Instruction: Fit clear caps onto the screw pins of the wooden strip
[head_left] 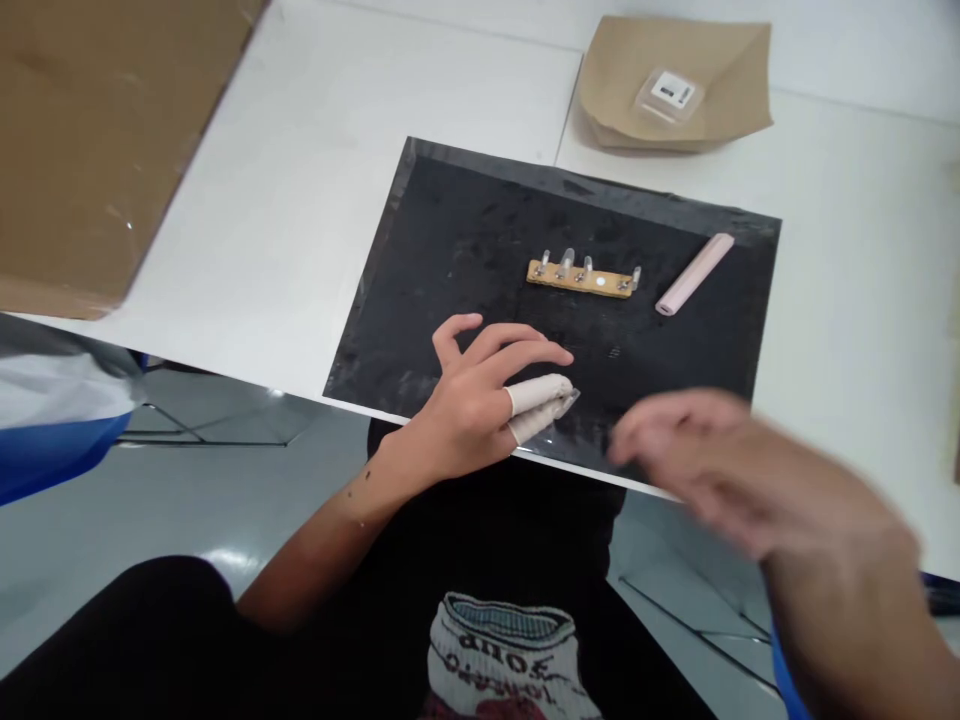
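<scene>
1. Two hands of mine in play, held apart: left hand (476,405) over the near part of one black rectangular mat (450,230), right hand (705,450) by its near right side, curled and blurred. Whether the right one grips anything, I cannot tell.
2. One small, clear, shiny piece (571,399), clamped between my left thumb and forefinger, tips in two white finger covers (536,393)!
3. One narrow, flat, tan strip (590,283) lies beyond my fingers on the mat. Four clear uprights (568,262) on it: three toward the left, one at the right end, one white round spot between.
4. One long, pale pink bar (696,275), slanting, just right of the strip.
5. One brown paper tray (720,50) past the mat; inside, one clear box (645,97), white-labelled.
</scene>
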